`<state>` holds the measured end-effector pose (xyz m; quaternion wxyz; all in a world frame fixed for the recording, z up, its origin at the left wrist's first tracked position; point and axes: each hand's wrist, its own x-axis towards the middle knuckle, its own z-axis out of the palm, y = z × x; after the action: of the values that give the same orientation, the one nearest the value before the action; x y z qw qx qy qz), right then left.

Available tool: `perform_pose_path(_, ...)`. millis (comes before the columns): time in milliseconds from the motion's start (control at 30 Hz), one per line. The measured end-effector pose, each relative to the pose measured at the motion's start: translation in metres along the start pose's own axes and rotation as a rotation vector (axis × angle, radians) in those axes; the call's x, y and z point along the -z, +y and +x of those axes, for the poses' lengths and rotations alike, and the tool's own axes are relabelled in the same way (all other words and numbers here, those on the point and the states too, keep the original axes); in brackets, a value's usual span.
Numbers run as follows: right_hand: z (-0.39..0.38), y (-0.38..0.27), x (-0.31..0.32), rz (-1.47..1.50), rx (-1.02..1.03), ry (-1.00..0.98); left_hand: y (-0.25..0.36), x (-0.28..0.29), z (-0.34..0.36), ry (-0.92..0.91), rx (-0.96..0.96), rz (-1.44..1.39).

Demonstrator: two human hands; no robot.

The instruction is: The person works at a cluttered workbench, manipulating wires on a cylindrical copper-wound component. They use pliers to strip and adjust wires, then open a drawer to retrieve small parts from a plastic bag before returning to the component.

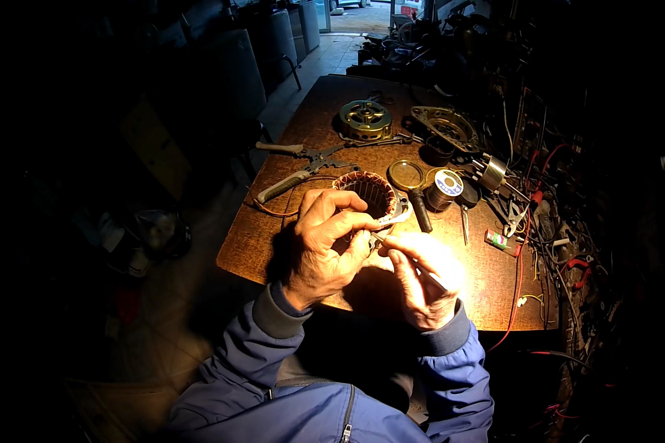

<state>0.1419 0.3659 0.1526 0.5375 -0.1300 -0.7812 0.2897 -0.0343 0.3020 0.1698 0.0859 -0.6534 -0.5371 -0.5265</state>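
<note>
A ring-shaped motor stator [369, 189], with reddish-brown windings laced around its rim, rests near the table's front. My left hand [324, 238] is closed over its near left side, thumb and fingers bent around the edge. My right hand [425, 279], brightly lit, pinches a slim metal tool [430, 276] like a pen. The tool's tip meets a small piece [375, 241] beside my left thumb; fingers and glare hide its details. Pale lead wires or sleeving [400, 214] lie at the stator's right side.
Wire-stripping pliers [303, 166] lie behind the stator. Right of it are a magnifying glass [406, 176], a solder spool [445, 188] and a metal cylinder [491, 171]. Gold-coloured housings [365, 120] stand farther back. Tangled wires [561, 258] crowd the right edge of the wooden table [255, 244].
</note>
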Motion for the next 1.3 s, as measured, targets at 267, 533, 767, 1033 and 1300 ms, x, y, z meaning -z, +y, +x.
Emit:
perform_pose_path(267,0.005,-0.012,0.008,0.880,-0.766,0.093,0.000,-0.003,-0.002,0.072,0.050,0.004)
perform_pose_path(533,0.008,-0.001,0.003,0.989,-0.798,0.105,0.007,0.001,0.000,0.060,0.058,0.007)
perform_pose_path(767,0.008,0.003,0.000,0.935,-0.741,0.061,0.007,-0.003,-0.004,0.105,0.142,-0.046)
perform_pose_path(1033,0.011,0.000,-0.001,0.910,-0.766,0.058,0.003,0.002,-0.004,0.073,0.105,-0.042)
perform_pose_path(1300,0.004,-0.005,0.003,0.940,-0.698,0.029,0.005,0.008,-0.003,-0.009,0.149,-0.093)
